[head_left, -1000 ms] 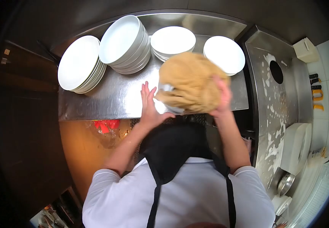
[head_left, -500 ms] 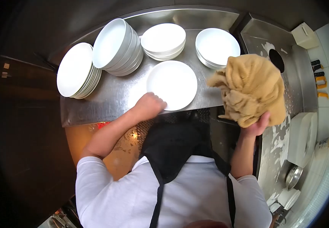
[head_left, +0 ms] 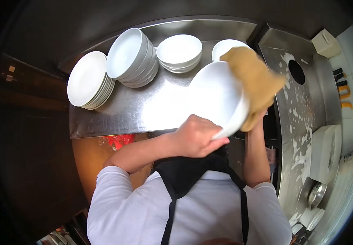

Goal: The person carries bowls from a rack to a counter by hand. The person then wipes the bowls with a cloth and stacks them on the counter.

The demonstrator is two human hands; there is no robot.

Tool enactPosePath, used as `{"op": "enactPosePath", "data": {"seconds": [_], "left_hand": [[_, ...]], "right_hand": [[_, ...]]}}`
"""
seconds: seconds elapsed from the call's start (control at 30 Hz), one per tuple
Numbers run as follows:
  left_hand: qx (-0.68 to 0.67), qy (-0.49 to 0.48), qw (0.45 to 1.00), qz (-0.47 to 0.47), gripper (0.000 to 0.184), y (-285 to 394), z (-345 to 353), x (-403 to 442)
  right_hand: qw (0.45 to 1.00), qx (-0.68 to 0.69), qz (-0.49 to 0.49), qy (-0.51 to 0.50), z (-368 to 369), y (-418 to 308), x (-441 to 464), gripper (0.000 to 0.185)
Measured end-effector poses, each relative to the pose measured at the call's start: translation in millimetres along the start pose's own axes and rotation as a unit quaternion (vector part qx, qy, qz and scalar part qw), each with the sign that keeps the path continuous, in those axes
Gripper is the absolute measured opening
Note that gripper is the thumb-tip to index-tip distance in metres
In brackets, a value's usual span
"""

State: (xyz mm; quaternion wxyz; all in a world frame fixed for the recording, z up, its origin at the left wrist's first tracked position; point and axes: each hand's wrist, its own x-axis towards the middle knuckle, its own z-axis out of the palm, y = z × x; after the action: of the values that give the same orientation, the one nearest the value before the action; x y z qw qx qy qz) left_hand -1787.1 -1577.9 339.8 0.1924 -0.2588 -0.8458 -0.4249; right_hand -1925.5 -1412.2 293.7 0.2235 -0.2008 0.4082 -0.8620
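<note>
My left hand (head_left: 199, 136) grips the near rim of a white bowl (head_left: 217, 92), its thumb along the edge. The bowl is tilted above the steel counter, its right side against a tan cloth (head_left: 254, 85). Behind the cloth, my right hand (head_left: 261, 116) is mostly hidden, with the cloth draped over it; the cloth is blurred by motion. Beyond the bowl stand a short stack of white bowls (head_left: 179, 51) and another white bowl (head_left: 227, 47), partly covered by the cloth.
On the left of the steel counter (head_left: 99, 124) stand a stack of white plates (head_left: 87, 79) and a leaning stack of large bowls (head_left: 127, 55). A soapy steel sink surface (head_left: 292, 106) with a dark round hole lies right. A white box (head_left: 325, 153) rests there.
My left hand has lifted the white bowl off the counter and moved right with it. My right hand has brought the cloth leftward against the bowl.
</note>
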Motion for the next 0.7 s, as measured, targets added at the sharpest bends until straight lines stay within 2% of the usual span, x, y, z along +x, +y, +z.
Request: {"op": "enactPosePath", "data": {"seconds": [0.03, 0.07, 0.17, 0.23, 0.3, 0.37, 0.47, 0.57, 0.7], "left_hand": [[0.010, 0.024, 0.998, 0.054, 0.020, 2.5, 1.9, 4.7], [0.012, 0.065, 0.993, 0.095, 0.017, 1.2, 8.7, 9.1], [0.129, 0.068, 0.973, 0.178, 0.016, -24.2, 7.6, 23.2], [0.163, 0.050, 0.971, 0.169, 0.014, -40.8, -5.7, 37.2], [0.230, 0.016, 0.969, 0.093, 0.013, -62.5, -20.7, 45.1], [0.257, 0.003, 0.966, 0.017, 0.021, -76.2, -40.1, 55.9], [0.334, -0.051, 0.938, -0.075, 0.021, -112.1, -55.6, 64.0], [0.384, -0.081, 0.908, -0.147, 0.020, -143.5, -61.8, 64.5], [0.406, -0.105, 0.883, -0.209, 0.023, -166.6, -59.1, 58.3]], "right_hand": [[0.985, 0.149, 0.073, 0.039, 4.4, -6.4, 8.4, 0.060], [0.962, 0.240, 0.131, 0.004, 12.7, -11.4, 14.8, 0.057], [0.953, 0.268, 0.132, 0.043, 1.1, 46.8, -5.6, 0.057], [0.946, 0.286, 0.138, 0.068, 0.2, 83.1, -20.8, 0.056], [0.960, 0.213, 0.121, 0.132, 17.5, 64.3, -21.0, 0.052], [0.967, 0.180, 0.128, 0.129, 40.2, 25.8, -9.2, 0.054], [0.954, 0.293, 0.062, 0.007, 17.1, -7.1, 3.2, 0.058], [0.970, 0.233, -0.015, 0.070, 4.1, -42.8, -3.4, 0.061], [0.974, 0.207, -0.059, 0.072, -26.0, -53.1, -25.1, 0.062]]}}
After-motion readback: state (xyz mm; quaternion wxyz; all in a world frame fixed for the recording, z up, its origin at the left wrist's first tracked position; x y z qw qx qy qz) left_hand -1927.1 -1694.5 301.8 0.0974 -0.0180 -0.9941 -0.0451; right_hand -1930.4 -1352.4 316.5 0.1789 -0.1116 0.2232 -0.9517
